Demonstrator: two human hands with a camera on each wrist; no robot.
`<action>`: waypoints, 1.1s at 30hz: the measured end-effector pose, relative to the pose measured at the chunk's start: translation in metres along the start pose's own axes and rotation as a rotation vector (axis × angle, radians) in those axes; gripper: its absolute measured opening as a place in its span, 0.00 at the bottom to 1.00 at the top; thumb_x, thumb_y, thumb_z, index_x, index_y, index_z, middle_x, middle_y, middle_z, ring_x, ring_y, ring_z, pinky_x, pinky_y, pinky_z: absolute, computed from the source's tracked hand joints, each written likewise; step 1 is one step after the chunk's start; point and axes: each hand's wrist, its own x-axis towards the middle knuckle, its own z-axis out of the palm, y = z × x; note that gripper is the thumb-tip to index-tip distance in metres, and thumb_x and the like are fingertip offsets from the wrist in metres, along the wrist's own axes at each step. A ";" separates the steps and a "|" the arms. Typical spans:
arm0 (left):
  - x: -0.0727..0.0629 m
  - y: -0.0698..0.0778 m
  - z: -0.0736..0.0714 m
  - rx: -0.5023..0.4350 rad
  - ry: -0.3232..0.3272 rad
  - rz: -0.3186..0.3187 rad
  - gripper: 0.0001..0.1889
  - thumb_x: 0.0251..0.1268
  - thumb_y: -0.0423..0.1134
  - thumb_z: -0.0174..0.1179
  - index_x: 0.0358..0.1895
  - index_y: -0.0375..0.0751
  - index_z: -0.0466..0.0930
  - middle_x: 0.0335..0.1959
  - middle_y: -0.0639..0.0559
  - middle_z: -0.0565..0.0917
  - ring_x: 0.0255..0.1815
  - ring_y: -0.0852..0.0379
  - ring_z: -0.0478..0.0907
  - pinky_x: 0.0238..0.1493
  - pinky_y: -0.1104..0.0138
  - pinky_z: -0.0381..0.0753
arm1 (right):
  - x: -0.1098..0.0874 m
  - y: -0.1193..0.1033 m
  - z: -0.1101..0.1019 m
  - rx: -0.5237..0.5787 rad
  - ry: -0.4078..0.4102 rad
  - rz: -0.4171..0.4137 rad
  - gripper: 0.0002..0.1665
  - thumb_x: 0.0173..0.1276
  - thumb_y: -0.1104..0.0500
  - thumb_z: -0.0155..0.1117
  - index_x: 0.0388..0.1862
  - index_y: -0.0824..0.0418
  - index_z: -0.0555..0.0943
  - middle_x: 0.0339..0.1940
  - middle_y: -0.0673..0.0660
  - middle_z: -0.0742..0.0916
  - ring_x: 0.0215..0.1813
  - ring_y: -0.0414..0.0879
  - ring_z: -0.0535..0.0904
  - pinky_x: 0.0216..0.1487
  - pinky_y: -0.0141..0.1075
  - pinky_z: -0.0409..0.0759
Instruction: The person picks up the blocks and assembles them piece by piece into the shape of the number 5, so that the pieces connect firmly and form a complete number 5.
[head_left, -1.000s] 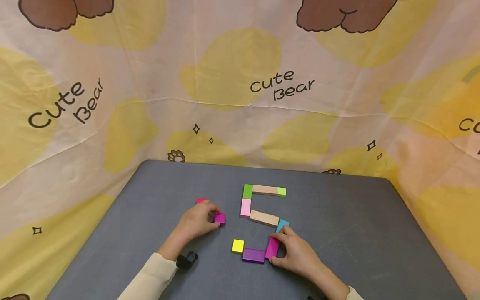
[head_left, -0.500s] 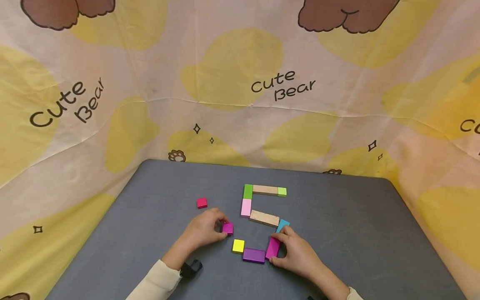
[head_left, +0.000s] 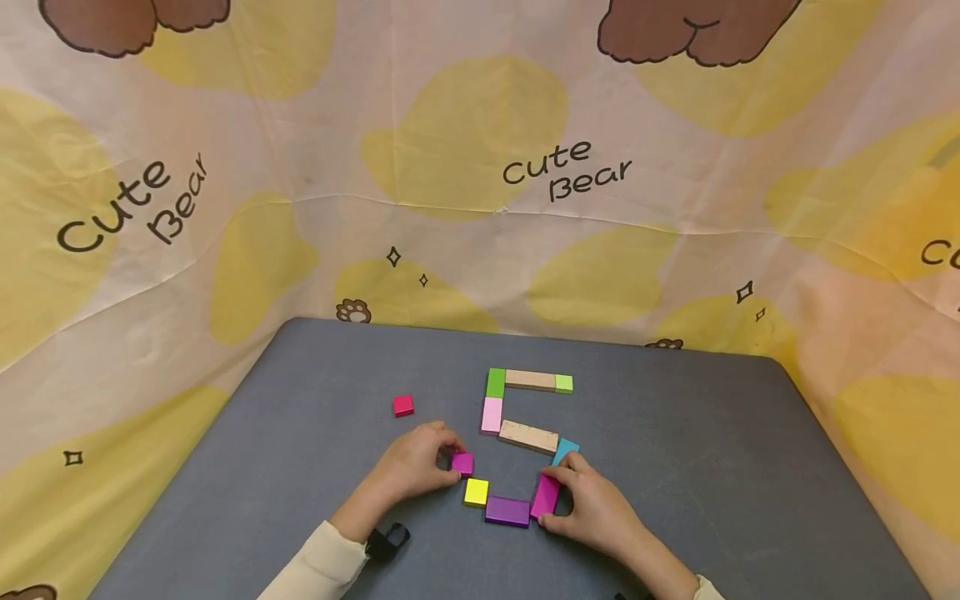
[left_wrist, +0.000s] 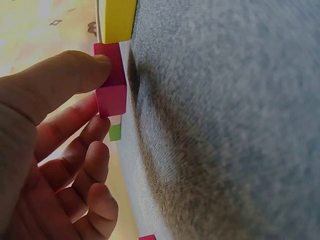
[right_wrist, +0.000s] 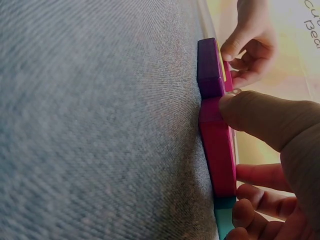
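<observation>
My left hand (head_left: pixel 420 458) pinches a small magenta block (head_left: pixel 462 464) between thumb and fingers, just behind and left of the yellow block (head_left: pixel 476 492). In the left wrist view the magenta block (left_wrist: pixel 111 100) shows under the thumb, its far end by the yellow block (left_wrist: pixel 118 20). My right hand (head_left: pixel 596 504) grips a longer magenta block (head_left: pixel 545 497) at its two ends, thumb at the near end. That block lies between the purple block (head_left: pixel 507 511) and the blue block (head_left: pixel 566 452). In the right wrist view the longer magenta block (right_wrist: pixel 218 150) meets the purple block (right_wrist: pixel 210 70).
Behind the hands, a wooden block (head_left: pixel 528 436), a pink block (head_left: pixel 491 415), a green block (head_left: pixel 496 382), another wooden block (head_left: pixel 530 380) and a light green block (head_left: pixel 564 383) continue the line. A red block (head_left: pixel 403 405) lies apart on the grey table (head_left: pixel 720 450). Printed cloth hangs around.
The left hand has moved right and toward the near side with the small magenta block, up to the yellow block, uncovering the red block. The right hand has stayed in place.
</observation>
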 end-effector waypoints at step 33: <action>-0.002 -0.002 0.002 -0.047 -0.016 0.022 0.13 0.46 0.39 0.72 0.39 0.47 0.85 0.34 0.58 0.81 0.33 0.64 0.74 0.35 0.69 0.75 | 0.001 0.000 0.001 -0.001 -0.017 0.007 0.33 0.45 0.45 0.78 0.50 0.58 0.84 0.36 0.44 0.73 0.29 0.35 0.66 0.27 0.27 0.66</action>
